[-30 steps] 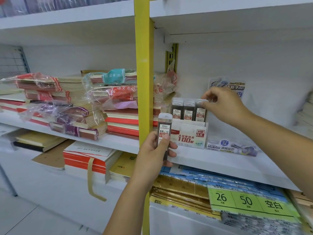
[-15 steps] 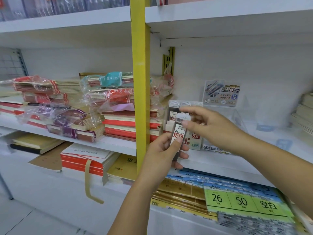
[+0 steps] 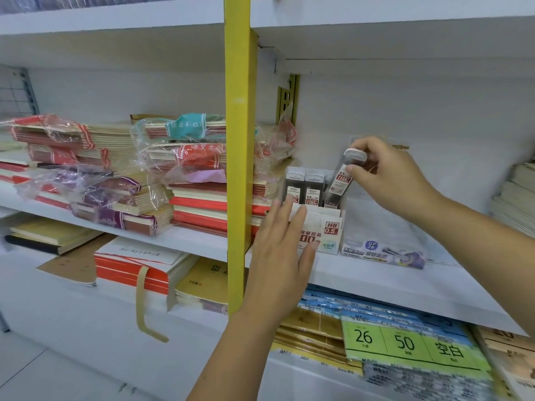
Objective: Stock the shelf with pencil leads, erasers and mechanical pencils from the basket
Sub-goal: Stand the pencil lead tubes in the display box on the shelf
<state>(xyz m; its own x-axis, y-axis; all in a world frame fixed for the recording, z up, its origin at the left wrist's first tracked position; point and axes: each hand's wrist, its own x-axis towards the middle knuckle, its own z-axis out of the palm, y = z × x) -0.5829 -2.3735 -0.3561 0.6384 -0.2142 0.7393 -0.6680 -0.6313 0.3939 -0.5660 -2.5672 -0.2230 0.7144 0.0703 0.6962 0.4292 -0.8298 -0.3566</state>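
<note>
Head view has you facing the white shelf [image 3: 376, 282], and the change over the last second is a handover. A moment ago your left hand [image 3: 280, 256] gripped the pencil lead case [image 3: 343, 180] upright while your right hand [image 3: 388, 180] worked at the row of cases [image 3: 304, 186] already standing in the display box [image 3: 321, 230]. Half a second ago both hands met on the case. Now your right hand alone has it, thumb and fingers pinching it near the pale cap, and your left hand is empty, its fingers straight and spread in front of the box. Whether they touch the box's front I cannot tell. For the task, I judge that this case is on its last leg: it is out of the carrying hand and over the box's right-hand end, beside the two cases standing there. The case is long and slim, and its long axis is tilted rather than upright. The cap end sits up and to the right by your fingers, the lower end points down and left toward the box, and the printed label faces you. The lower end is at the box's rim; whether it has entered the slot is unclear. The basket is not in view.
</note>
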